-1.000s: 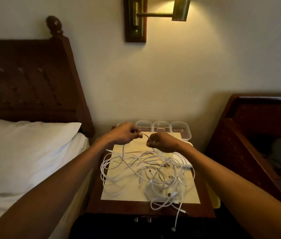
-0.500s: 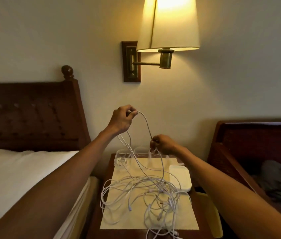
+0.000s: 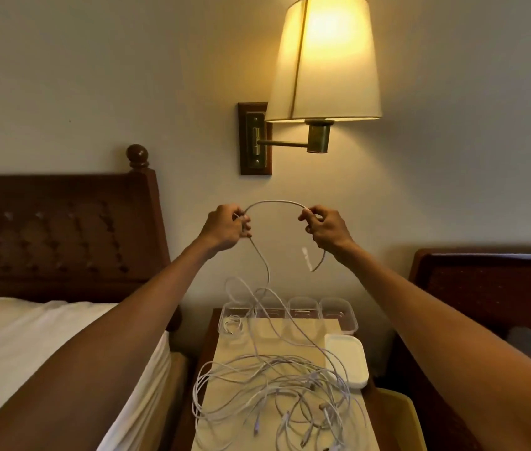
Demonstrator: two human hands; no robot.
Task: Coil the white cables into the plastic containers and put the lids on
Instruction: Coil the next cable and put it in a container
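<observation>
My left hand [image 3: 225, 227] and my right hand [image 3: 324, 227] are raised in front of the wall, each pinching the same white cable [image 3: 274, 203], which arches between them. Its free end with a plug dangles below my right hand. From my left hand the cable drops to a tangled pile of white cables [image 3: 277, 388] on the nightstand. Several clear plastic containers [image 3: 337, 312] stand in a row at the back of the nightstand; the leftmost one [image 3: 231, 323] holds a coiled cable. A stack of white lids [image 3: 349, 359] lies to the right of the pile.
The nightstand [image 3: 208, 333] carries a cream sheet under the cables. A bed with white linen [image 3: 46, 346] and a dark headboard is on the left. A lit wall lamp [image 3: 326, 60] hangs above my hands. A dark wooden chair [image 3: 485, 288] stands on the right.
Both hands have risen from the nightstand and moved apart, lifting one cable out of the pile. My right hand now holds it near its plug end. The view has tilted upward.
</observation>
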